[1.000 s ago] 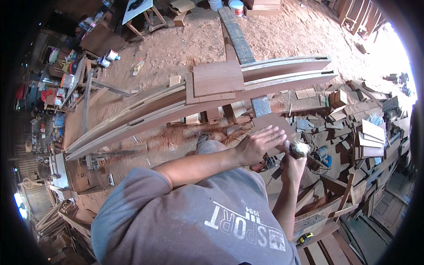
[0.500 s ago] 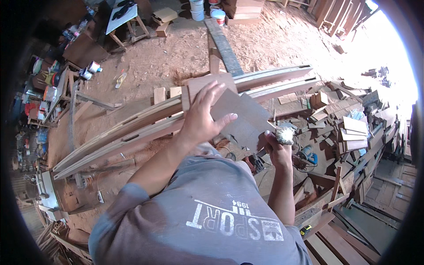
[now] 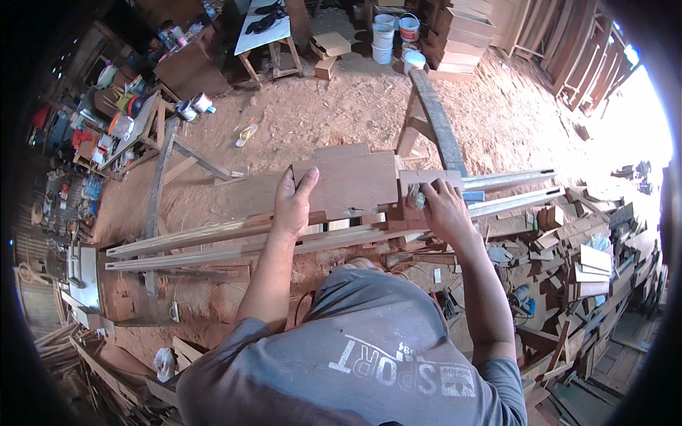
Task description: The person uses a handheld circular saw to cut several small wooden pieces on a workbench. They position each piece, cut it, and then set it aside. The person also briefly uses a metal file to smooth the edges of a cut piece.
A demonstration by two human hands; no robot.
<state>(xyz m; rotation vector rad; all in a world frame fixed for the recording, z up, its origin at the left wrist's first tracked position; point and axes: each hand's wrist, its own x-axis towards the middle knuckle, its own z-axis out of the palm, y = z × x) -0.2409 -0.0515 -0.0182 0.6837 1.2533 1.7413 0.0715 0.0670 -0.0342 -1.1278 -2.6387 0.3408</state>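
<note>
A thin flat brown wooden panel point(image 3: 352, 183) with stepped edges is held out level in front of me. My left hand point(image 3: 297, 202) grips it by the left edge, thumb on top and fingers behind. My right hand point(image 3: 444, 209) closes around a small greyish-white, bristly-looking wad point(image 3: 416, 197), whose exact kind I cannot make out. That hand is over smaller reddish-brown wood pieces point(image 3: 433, 177) to the right of the panel. Two long pale wooden beams point(image 3: 341, 238) with slots in their ends run crosswise below both hands.
A dark plank on a trestle point(image 3: 435, 124) stands beyond the beams, another trestle point(image 3: 165, 177) at left. Wood offcuts point(image 3: 561, 234) are heaped at right. Buckets point(image 3: 383, 42), a cardboard box point(image 3: 330, 46) and a small table point(image 3: 264, 28) stand farther back. A sandal point(image 3: 246, 135) lies on the dusty ground.
My left hand has gone from spread above a panel to gripping a panel's left edge. My right hand, with the wad, has moved forward over the wood pieces. The view has shifted.
</note>
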